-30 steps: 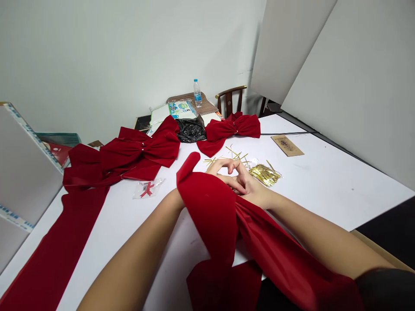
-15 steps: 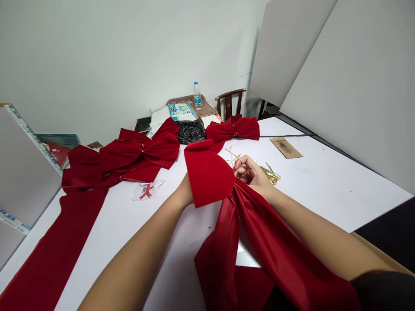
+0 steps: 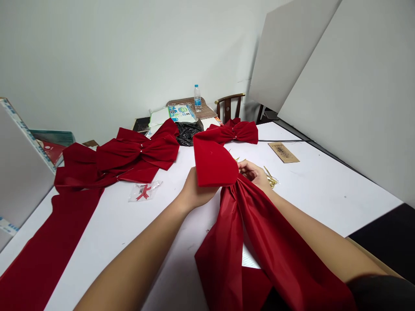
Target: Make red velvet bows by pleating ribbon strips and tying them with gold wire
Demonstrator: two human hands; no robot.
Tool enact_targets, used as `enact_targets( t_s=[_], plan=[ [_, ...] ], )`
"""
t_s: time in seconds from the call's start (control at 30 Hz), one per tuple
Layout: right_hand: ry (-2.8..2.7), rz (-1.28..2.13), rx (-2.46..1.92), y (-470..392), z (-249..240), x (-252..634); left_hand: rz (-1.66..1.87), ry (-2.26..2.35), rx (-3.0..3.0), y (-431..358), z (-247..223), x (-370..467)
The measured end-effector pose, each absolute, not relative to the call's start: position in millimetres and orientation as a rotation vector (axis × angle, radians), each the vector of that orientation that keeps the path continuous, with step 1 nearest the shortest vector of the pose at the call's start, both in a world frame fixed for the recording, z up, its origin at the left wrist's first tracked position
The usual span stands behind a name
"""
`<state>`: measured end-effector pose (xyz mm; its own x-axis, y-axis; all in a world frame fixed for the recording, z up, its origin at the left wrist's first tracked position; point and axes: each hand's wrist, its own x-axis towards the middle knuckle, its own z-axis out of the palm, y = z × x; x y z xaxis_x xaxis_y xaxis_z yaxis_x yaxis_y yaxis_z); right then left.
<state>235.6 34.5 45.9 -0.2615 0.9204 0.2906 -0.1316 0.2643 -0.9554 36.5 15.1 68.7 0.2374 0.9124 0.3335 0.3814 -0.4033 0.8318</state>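
Note:
A red velvet ribbon bow [image 3: 215, 166] is held up over the table, gathered at its middle, with two long satin-backed tails hanging toward me. My left hand [image 3: 196, 190] grips it from the left; the loop covers its fingers. Right beside the gathered middle, my right hand [image 3: 254, 174] has its fingers curled in a pinch. What they pinch is hidden behind the bow. Gold twist ties [image 3: 271, 179] lie on the table just beyond my right hand.
Several finished red bows [image 3: 139, 151] are piled at left, with another bow [image 3: 241, 131] at the back. A small plastic packet [image 3: 144, 191], a brown card [image 3: 283, 152] and a black plastic bag [image 3: 189, 131] lie on the white table [image 3: 324, 185]. A water bottle [image 3: 197, 99] stands behind.
The bow's loop has tilted up and shifted slightly right, so more of my left hand shows beneath it. My right hand's fingers have moved in closer behind the gathered middle.

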Motion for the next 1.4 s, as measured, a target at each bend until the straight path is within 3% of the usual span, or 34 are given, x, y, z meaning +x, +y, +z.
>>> enact_targets(
  t_s=[0.53, 0.9, 1.4],
  plan=[
    [-1.404, 1.237, -0.771, 39.2, 43.1, 237.1, 0.987, 1.223, 2.019, 9.0, 81.2, 34.6],
    [-1.453, 1.276, -0.746, 48.1, 32.5, 240.3, 1.093, 1.155, 1.853, 1.7, 86.6, 39.5],
    [-1.624, 1.093, -0.699, 47.2, 31.3, 239.0, 1.129, 1.167, 1.886, 3.5, 86.5, 44.7]
  ],
)
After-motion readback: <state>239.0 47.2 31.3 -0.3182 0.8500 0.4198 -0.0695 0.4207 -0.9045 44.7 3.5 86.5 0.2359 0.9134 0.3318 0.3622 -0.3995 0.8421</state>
